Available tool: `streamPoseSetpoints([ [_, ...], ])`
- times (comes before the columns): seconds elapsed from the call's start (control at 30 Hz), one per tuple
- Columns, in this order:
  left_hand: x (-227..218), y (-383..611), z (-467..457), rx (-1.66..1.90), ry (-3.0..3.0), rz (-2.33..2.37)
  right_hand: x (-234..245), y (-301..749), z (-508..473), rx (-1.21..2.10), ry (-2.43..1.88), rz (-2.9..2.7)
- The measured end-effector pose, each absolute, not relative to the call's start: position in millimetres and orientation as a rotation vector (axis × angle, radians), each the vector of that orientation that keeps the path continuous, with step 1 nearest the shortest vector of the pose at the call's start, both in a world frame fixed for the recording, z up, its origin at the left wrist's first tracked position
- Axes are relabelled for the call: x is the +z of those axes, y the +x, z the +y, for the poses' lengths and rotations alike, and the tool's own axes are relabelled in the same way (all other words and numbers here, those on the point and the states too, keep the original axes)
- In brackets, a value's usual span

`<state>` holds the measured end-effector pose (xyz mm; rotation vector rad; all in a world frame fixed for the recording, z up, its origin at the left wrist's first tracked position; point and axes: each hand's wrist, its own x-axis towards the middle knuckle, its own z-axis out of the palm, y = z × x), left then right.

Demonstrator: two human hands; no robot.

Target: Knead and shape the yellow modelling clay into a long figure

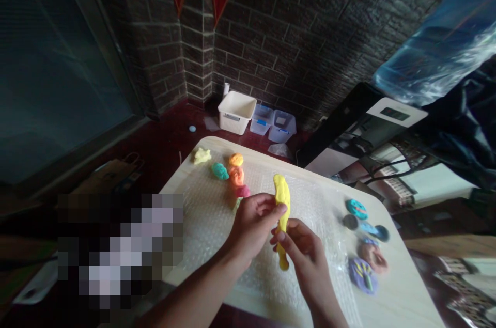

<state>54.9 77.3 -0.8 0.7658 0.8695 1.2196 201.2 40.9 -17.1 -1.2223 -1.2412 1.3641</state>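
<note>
A long, slightly curved yellow piece of modelling clay (282, 193) is held above the table, thicker at its far end and thin towards me, with a rounded near tip. My left hand (250, 224) pinches its middle between thumb and fingers. Lower down, the thumb and fingers of my right hand (306, 248) close round the narrow part. Beneath both hands lies a sheet of bubble wrap (205, 219). Just beyond my left hand sit an orange clay lump (236, 176), a dark pink lump (242, 191) and a pale green one, partly hidden by that hand.
On the pale wooden table (310, 177) are a teal piece (220, 171), a yellow star shape (202, 155) and, at the right, a blue dumbbell shape (366, 227) and a purple disc (362, 275). White and clear bins (237, 111) stand on the floor near the brick wall.
</note>
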Motion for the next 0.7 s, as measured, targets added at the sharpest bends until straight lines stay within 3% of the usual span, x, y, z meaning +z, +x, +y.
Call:
streamPoseSetpoints([
  [0.2, 0.5, 60.1, 73.3, 1.098, 0.757, 0.863, -23.5, 215.9, 40.0, 1.411, -1.238, -1.136],
  [0.43, 2.0, 59.0, 71.8, 0.961, 0.672, 0.675, -21.6, 215.3, 43.3, 1.694, -0.995, -0.854],
  [0.7, -3.7, 61.1, 72.6, 1.055, 0.672, 0.753, -17.4, 208.9, 39.0, 1.613, -1.031, -0.941],
])
